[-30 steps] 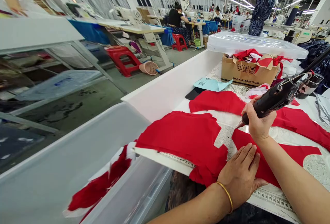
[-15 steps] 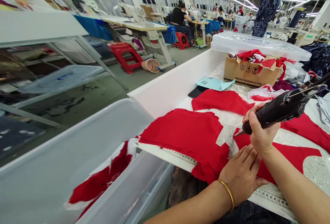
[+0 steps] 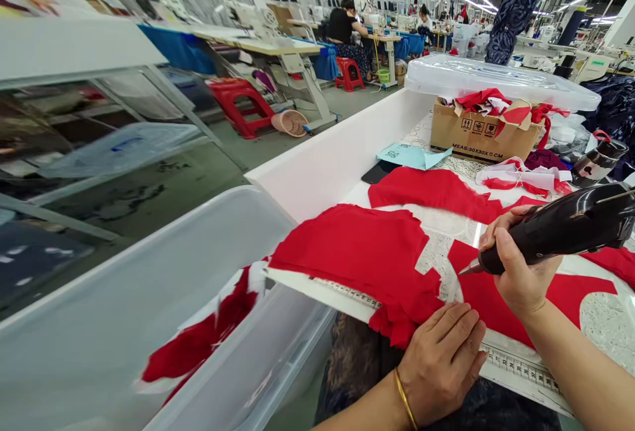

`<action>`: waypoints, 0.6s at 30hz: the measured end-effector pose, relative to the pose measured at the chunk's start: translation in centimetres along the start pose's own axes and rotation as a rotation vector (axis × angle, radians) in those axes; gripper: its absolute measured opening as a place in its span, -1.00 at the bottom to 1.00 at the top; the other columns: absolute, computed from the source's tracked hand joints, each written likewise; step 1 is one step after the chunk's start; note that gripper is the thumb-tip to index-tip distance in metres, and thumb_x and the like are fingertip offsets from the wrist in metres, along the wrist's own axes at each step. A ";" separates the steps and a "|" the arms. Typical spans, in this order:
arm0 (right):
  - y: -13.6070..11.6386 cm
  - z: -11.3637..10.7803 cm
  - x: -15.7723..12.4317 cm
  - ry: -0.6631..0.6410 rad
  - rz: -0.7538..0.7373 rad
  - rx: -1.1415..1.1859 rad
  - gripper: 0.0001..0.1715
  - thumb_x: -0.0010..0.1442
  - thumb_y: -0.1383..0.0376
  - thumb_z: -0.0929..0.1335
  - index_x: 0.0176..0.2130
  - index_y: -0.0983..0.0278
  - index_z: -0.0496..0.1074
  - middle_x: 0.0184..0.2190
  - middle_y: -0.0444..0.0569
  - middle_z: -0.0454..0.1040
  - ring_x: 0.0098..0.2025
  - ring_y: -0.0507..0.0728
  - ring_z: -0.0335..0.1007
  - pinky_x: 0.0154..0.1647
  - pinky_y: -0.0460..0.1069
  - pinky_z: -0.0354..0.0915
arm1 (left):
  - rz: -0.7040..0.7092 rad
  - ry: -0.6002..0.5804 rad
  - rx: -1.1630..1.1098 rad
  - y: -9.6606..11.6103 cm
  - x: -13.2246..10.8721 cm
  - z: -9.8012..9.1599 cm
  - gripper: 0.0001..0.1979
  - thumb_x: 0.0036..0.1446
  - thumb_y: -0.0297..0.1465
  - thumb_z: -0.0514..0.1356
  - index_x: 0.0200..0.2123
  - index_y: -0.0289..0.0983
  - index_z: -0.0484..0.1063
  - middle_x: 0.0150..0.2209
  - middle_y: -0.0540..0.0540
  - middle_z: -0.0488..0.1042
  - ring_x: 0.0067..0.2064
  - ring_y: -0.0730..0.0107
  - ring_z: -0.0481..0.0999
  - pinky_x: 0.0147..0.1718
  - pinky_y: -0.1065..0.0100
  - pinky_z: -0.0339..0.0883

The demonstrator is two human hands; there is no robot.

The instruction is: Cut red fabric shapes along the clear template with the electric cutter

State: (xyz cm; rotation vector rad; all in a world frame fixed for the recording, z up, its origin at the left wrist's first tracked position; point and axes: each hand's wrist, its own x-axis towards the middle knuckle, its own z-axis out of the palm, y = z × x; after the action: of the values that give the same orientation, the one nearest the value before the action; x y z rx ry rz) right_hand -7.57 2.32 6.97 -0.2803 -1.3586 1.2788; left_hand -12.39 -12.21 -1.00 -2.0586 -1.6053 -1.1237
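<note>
My right hand (image 3: pixel 526 266) is wrapped round a black handheld tool (image 3: pixel 560 226) with a pointed metal tip. That tip is over a red fabric piece (image 3: pixel 526 299) on the white table (image 3: pixel 342 302). At the table's front edge, my left hand (image 3: pixel 444 358) lies with its fingers extended, beside a stack of red pieces (image 3: pixel 347 246) whose lower corner its fingertips are near. Whether it presses on cloth cannot be made out. A measuring tape (image 3: pixel 520 366) runs along the front edge.
A large plastic bin (image 3: pixel 149 285) with red and white cloth stands at the left. Farther back are a cardboard box (image 3: pixel 483 130) of scraps under a clear lid (image 3: pixel 501 80), a blue paper (image 3: pixel 414 155) and another red piece (image 3: pixel 431 193). People sit at sewing machines behind.
My left hand has moved left and down, off the right red piece toward the stack. My right hand and the black tool have shifted slightly right.
</note>
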 end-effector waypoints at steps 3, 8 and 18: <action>0.2 0.0 -0.1 -0.022 -0.002 -0.020 -0.78 0.21 0.39 0.41 -0.15 0.17 0.35 -0.52 -0.27 0.41 -0.63 0.00 0.33 -0.68 -0.09 0.32 | -0.009 -0.003 -0.010 0.0 -0.2 0.1 -0.73 0.41 -0.44 0.07 -0.03 -0.45 0.52 -0.13 -0.28 0.64 -0.01 0.15 0.64 0.05 0.15 0.59; -0.5 -0.2 -0.4 -0.012 0.002 -0.014 -0.75 0.20 0.39 0.42 -0.14 0.17 0.35 -0.51 -0.27 0.40 -0.59 0.01 0.37 -0.60 -0.08 0.37 | -0.020 0.013 -0.031 0.1 -0.3 0.0 -0.73 0.41 -0.44 0.06 -0.02 -0.44 0.52 -0.13 -0.29 0.64 0.00 0.14 0.63 0.03 0.13 0.60; -1.8 -1.3 -1.8 -0.052 -0.018 -0.007 -0.76 0.22 0.43 0.41 -0.16 0.16 0.35 -0.45 -0.26 0.39 -0.52 0.00 0.42 -0.50 -0.06 0.43 | -0.024 0.034 -0.052 0.3 -0.1 -0.5 -0.75 0.41 -0.46 0.05 -0.07 -0.45 0.51 -0.20 -0.28 0.64 -0.09 0.14 0.64 -0.07 0.14 0.63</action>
State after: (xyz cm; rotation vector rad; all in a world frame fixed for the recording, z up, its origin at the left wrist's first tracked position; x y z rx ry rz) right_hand -5.10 0.86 6.98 -0.2406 -1.4073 1.2744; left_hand -12.30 -12.70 -0.72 -2.0469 -1.6050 -1.2142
